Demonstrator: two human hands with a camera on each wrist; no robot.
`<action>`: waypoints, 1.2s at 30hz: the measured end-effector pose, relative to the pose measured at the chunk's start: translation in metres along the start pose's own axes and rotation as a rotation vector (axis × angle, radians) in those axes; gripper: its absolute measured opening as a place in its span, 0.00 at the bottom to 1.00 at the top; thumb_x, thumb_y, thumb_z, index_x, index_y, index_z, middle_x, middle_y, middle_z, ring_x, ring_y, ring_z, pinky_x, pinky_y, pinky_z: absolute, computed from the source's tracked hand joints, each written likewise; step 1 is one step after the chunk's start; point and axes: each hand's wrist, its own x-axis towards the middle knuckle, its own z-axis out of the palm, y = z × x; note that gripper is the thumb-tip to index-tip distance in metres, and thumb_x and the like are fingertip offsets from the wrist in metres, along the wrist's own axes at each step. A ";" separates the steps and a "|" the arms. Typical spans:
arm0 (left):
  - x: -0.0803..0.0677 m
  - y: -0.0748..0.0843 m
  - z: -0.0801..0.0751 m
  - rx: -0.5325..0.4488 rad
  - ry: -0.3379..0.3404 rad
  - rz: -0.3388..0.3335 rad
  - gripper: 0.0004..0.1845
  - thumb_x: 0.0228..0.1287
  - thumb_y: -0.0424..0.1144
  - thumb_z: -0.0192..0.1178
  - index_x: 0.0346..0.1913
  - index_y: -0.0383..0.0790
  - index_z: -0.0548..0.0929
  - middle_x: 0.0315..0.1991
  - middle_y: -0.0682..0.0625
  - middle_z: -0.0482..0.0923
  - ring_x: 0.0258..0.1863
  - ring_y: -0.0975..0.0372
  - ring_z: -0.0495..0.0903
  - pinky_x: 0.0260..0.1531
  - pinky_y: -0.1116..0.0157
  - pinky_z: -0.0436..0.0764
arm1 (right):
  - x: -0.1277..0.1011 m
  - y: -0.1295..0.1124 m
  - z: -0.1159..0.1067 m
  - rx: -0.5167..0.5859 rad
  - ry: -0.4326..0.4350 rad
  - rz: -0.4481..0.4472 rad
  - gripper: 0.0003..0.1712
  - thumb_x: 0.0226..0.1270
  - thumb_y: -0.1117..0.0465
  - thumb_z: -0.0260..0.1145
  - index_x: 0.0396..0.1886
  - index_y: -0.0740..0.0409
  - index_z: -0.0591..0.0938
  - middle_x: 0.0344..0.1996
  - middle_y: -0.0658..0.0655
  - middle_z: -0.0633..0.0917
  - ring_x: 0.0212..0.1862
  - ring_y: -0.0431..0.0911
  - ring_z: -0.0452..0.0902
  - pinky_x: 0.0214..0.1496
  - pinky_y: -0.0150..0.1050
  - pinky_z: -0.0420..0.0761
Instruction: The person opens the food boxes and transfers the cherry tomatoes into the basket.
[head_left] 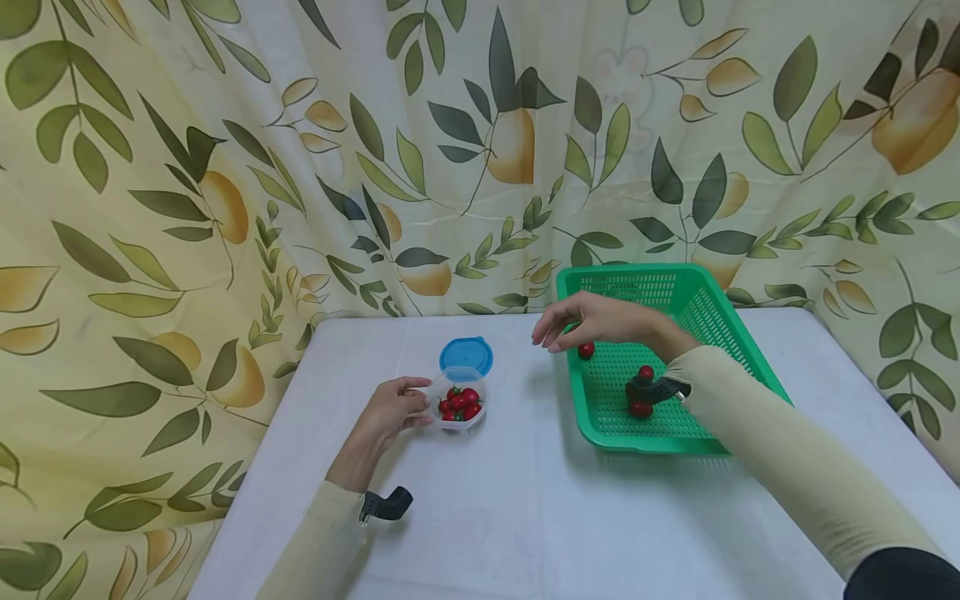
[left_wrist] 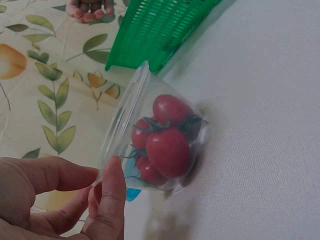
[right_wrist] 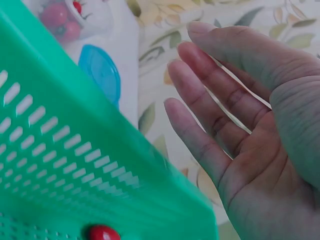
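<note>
My left hand [head_left: 390, 412] pinches the near rim of a small clear plastic tub [left_wrist: 117, 130] between thumb and finger. The tub stands on the table, and several red cherry tomatoes [left_wrist: 169, 152] with green stems lie in it. Just behind it a round blue lid [head_left: 467, 354] lies flat. Over the left wall of a green plastic basket [head_left: 600, 432] hovers my right hand [head_left: 588, 321], its fingers loosely spread and holding nothing. One tomato [head_left: 586, 351] lies in the basket by that wall. More tomatoes [head_left: 641, 410] sit near its middle, partly hidden by the right wrist's black camera mount.
A white cloth covers the table [head_left: 495, 517]. Behind and to the left hangs a curtain [head_left: 300, 208] printed with leaves and yellow fruit. The basket has raised, perforated walls and occupies the table's right side, with the right forearm [head_left: 787, 450] crossing above it.
</note>
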 end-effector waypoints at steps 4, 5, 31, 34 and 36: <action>0.000 0.001 0.000 -0.002 -0.003 -0.006 0.20 0.68 0.24 0.58 0.62 0.33 0.79 0.44 0.40 0.74 0.38 0.54 0.79 0.40 0.62 0.90 | 0.013 -0.005 0.008 0.011 -0.047 -0.022 0.18 0.67 0.60 0.72 0.55 0.55 0.85 0.51 0.54 0.86 0.56 0.54 0.82 0.57 0.44 0.85; 0.001 0.001 0.000 -0.001 -0.004 -0.006 0.20 0.68 0.24 0.57 0.62 0.33 0.78 0.44 0.40 0.74 0.38 0.54 0.79 0.39 0.63 0.90 | 0.016 -0.006 0.010 0.009 -0.057 -0.025 0.18 0.67 0.61 0.72 0.56 0.54 0.85 0.51 0.54 0.86 0.56 0.54 0.82 0.58 0.44 0.85; 0.003 0.001 -0.002 -0.022 -0.021 -0.012 0.20 0.69 0.24 0.58 0.63 0.32 0.78 0.42 0.42 0.73 0.37 0.56 0.79 0.41 0.61 0.90 | 0.080 -0.023 0.058 0.018 -0.271 -0.097 0.22 0.68 0.66 0.69 0.61 0.58 0.81 0.59 0.64 0.83 0.60 0.56 0.80 0.62 0.43 0.83; 0.002 0.000 -0.002 -0.022 -0.023 -0.009 0.20 0.69 0.23 0.58 0.63 0.32 0.78 0.42 0.42 0.73 0.37 0.56 0.78 0.40 0.61 0.90 | 0.086 -0.023 0.065 0.010 -0.273 -0.103 0.21 0.69 0.66 0.68 0.61 0.58 0.82 0.58 0.62 0.83 0.61 0.58 0.80 0.62 0.43 0.83; 0.003 0.000 -0.003 -0.024 -0.026 -0.006 0.20 0.69 0.23 0.58 0.63 0.32 0.78 0.42 0.42 0.73 0.37 0.56 0.78 0.40 0.61 0.90 | 0.089 -0.023 0.068 -0.006 -0.270 -0.112 0.20 0.71 0.64 0.67 0.61 0.58 0.82 0.58 0.60 0.84 0.60 0.57 0.80 0.62 0.42 0.83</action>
